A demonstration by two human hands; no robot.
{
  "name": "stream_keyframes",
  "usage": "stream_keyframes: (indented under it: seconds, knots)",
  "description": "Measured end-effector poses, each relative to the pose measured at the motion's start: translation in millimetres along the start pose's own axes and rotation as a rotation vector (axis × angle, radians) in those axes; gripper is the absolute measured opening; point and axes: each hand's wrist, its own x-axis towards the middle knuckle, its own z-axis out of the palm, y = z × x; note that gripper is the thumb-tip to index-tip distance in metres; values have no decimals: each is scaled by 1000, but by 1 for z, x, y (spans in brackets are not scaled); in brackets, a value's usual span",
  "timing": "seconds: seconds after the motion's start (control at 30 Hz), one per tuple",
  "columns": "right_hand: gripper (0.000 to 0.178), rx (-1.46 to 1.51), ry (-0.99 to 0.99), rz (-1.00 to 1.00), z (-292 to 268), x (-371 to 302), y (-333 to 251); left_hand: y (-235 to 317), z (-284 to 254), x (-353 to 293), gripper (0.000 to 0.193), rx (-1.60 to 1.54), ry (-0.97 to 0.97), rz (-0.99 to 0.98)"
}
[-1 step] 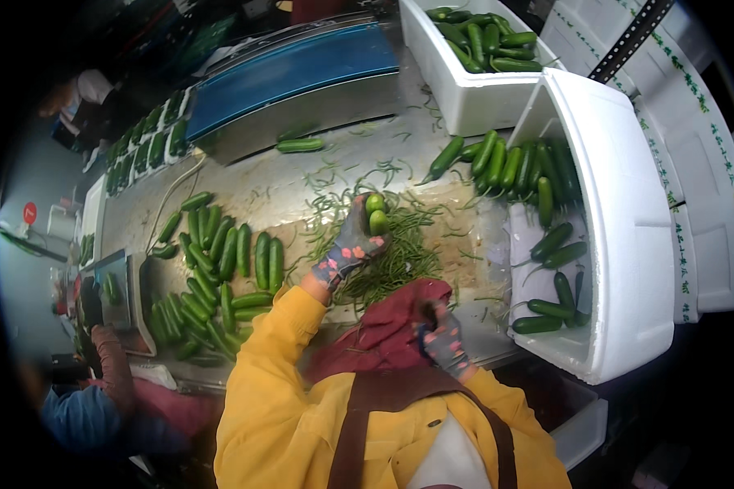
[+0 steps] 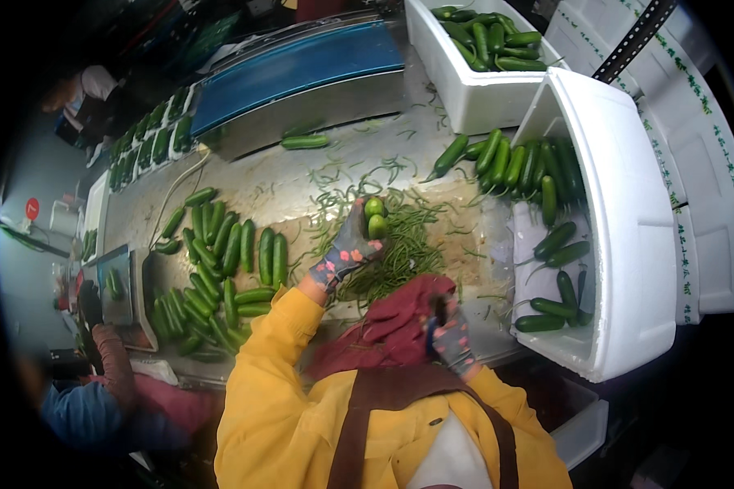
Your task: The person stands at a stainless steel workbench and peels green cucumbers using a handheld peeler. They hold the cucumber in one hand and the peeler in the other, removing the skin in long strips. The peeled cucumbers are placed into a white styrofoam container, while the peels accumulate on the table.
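Note:
My left hand (image 2: 346,251), in a grey glove with pink flowers, is closed round two cucumbers (image 2: 375,218), their pale green ends facing up. It is above a heap of thin green stem-like pieces (image 2: 412,240) on the metal table (image 2: 261,179). My right hand (image 2: 452,341), in a matching glove, is low and close to my body beside a dark red cloth (image 2: 383,322) strewn with green bits. Its fingers look curled, but blur hides what they may hold. Left of my left arm, many cucumbers (image 2: 232,248) are laid in rough rows.
At right, a tipped white foam box (image 2: 619,244) has cucumbers with long stems (image 2: 550,167) spilling out. Behind it is another foam box (image 2: 497,94) full of cucumbers. A blue-topped metal machine (image 2: 301,77) stands at the back. Co-workers are at left, near packed trays (image 2: 151,147).
The whole view has shifted very slightly. My right hand has moved a little up and to the right by the red cloth; my left hand keeps its hold on the cucumbers.

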Motion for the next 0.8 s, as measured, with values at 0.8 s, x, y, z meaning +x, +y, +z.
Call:
stream_keyframes:
  seconds: [0.8]
  knots:
    - [40, -630, -78, -577, 44, 10, -79, 43, 67, -91, 47, 735, -389, -150]
